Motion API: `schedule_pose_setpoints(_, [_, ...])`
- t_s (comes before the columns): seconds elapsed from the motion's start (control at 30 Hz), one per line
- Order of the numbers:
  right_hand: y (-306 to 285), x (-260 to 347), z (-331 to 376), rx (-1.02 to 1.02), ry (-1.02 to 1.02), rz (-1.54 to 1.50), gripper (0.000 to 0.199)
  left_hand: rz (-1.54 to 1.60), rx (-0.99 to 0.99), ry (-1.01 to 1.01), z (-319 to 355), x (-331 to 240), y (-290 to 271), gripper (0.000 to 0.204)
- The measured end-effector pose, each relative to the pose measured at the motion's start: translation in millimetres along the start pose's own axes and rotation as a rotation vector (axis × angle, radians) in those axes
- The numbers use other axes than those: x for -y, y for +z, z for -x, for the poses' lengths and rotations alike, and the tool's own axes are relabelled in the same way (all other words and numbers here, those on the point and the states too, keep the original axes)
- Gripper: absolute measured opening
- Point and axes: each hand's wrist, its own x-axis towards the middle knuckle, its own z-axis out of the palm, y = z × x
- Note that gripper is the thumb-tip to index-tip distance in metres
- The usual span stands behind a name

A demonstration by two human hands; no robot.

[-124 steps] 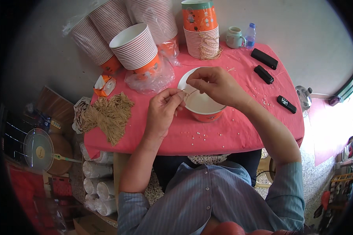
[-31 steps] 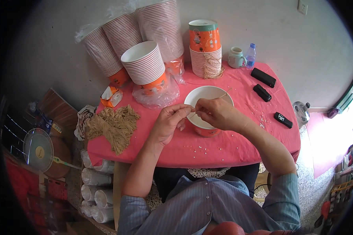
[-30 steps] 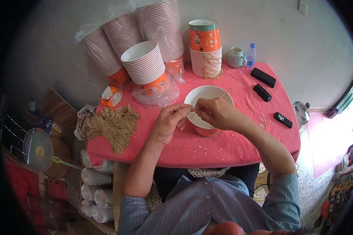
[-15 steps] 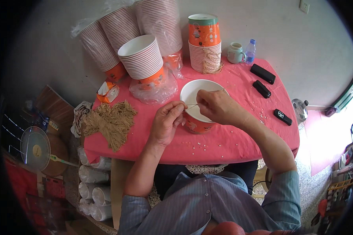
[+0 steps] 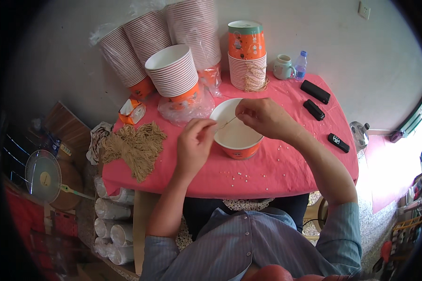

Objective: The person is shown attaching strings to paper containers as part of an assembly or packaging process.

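A short tan cord [image 5: 229, 122] stretches over the mouth of a white-lined orange paper tub [image 5: 240, 153]. My right hand [image 5: 269, 121], above the tub's right side, pinches one end of it between thumb and fingertips. The loose end reaches toward my left hand [image 5: 194, 143] at the tub's left rim. There the thumb and forefinger look parted, and no grip on the cord shows. A thick bundle of tan cords [image 5: 135, 149] lies on the left of the pink-covered table [image 5: 197, 185]. Small pale beads [image 5: 240, 176] are scattered in front of the tub.
Stacked paper tubs [image 5: 173, 75] lean at the back left, some in plastic wrap. Another stack [image 5: 247, 65] has cords draped on it. A mug [image 5: 283, 67], a water bottle [image 5: 300, 65], black cases [image 5: 315, 91] and a small remote [image 5: 338, 142] stand or lie rightward.
My left hand has drawn back slightly to the left, its fingertips opening off the cord. My right hand has risen a little, still pinching the cord. The view has shifted slightly.
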Motion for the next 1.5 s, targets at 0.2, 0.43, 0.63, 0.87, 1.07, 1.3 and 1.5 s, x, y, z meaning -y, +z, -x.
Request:
schedule_pose_setpoints(0.2, [10.5,-1.3,2.5,-0.061,0.018,-0.175,0.014,-0.272,0.044,0.250,-27.4,-4.0,24.2,0.014])
schedule_pose_setpoints(0.43, [10.7,-9.8,16.9,-0.150,-0.037,0.069,0.013,-0.360,0.090,0.281,-33.4,-0.8,6.6,0.007])
schedule_pose_setpoints(0.63, [-8.1,-39.2,31.9,-0.366,0.173,0.068,0.011,-0.135,0.072,0.055,-17.0,22.5,-8.0,0.008])
schedule_pose_setpoints(0.87, [-0.7,7.3,14.4,-0.360,-0.196,0.287,0.028,0.064,0.067,-0.075,-5.1,24.9,1.1,0.009])
schedule_pose_setpoints(1.07, [44.1,-5.1,-15.5,-0.072,-0.331,0.163,0.031,0.258,0.055,-0.150,0.5,44.8,8.0,0.014])
schedule_pose_setpoints(1.3, [40.4,7.9,-18.8,0.049,-0.027,-0.106,0.018,0.322,0.104,-0.208,11.1,44.7,10.5,0.011])
schedule_pose_setpoints(1.5, [41.9,27.9,-24.6,0.060,0.064,-0.169,0.021,0.450,0.077,-0.293,14.2,50.9,16.1,0.012])
